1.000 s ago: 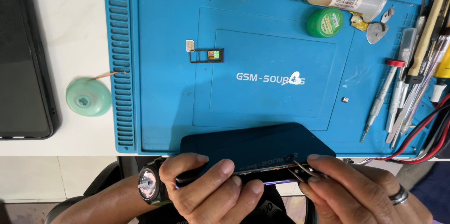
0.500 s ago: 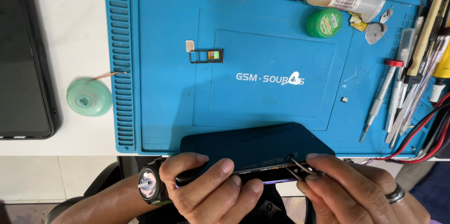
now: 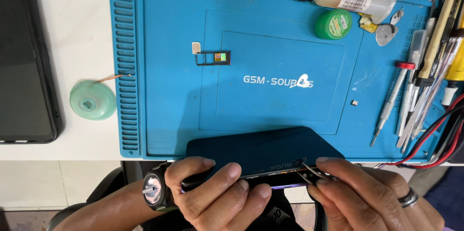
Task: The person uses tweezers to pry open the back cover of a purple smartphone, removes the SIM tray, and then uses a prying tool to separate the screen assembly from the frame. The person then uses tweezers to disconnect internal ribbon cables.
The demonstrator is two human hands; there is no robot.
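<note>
Blue work mat (image 3: 169, 115) across most of the view, ribbed along its left edge, set on a white table (image 3: 82, 23). Black tablet (image 3: 21, 61) flat on the table at far left, well apart from the mat.

Dark phone (image 3: 263, 151) at the mat's near edge, tilted, glossy face up, near side overhanging toward the body. Held from below at both lower corners.

Left hand (image 3: 212, 194) under the phone's lower left: thumb along the near edge, fingers curled shut around the frame from beneath, firm hold. Round wristwatch (image 3: 153, 191) on that wrist.

Right hand (image 3: 367, 197) at the phone's lower right corner, dark ring (image 3: 409, 197) on one finger. Fingers pinched narrow on metal tweezers (image 3: 309, 173); tips pressed against the phone's near edge, right at the seam. Whether the tips sit inside the gap: cannot tell.

Row of screwdrivers and picks (image 3: 415, 95) along the mat's right side, red and black wires (image 3: 435, 139) looping beneath them. Clear bottle (image 3: 348, 0) with black cap lying on its side at top right. Pale green spool (image 3: 92, 99) on the table just left of the mat, a thin strand leading onto the ribbed edge. Small green round tin (image 3: 333, 24) below the bottle. Card tray (image 3: 212, 58) on the mat's upper middle, with a tiny card (image 3: 195, 47) just beside its upper left. Tiny dark part (image 3: 355, 102) alone on the mat, right of centre.
</note>
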